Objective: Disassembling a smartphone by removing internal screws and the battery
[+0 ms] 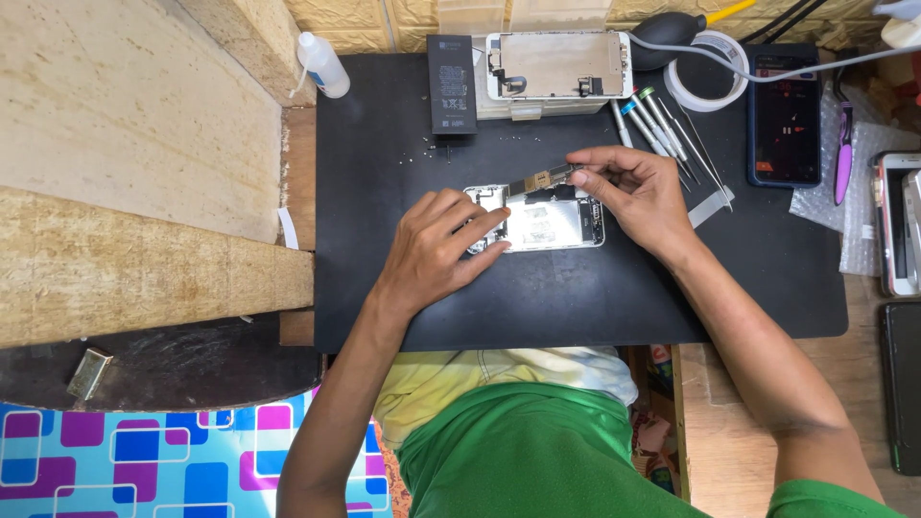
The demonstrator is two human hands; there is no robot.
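An opened phone body [552,225] lies on a black work mat [576,297]. My left hand [436,249] rests on its left end, fingers pressing the frame down. My right hand [628,187] pinches a narrow circuit board [542,179] by its right end, holding it tilted just above the phone's top edge. A detached screen panel [556,65] lies at the back of the mat, with a black battery [451,84] beside it.
Several screwdrivers [657,125] and tweezers lie right of the screen panel. A tape roll [707,70], a dark phone [784,117], a small bottle [321,62], tiny screws [427,149] and more phones [897,225] at the right edge surround the mat. Wooden boards [134,192] stand left.
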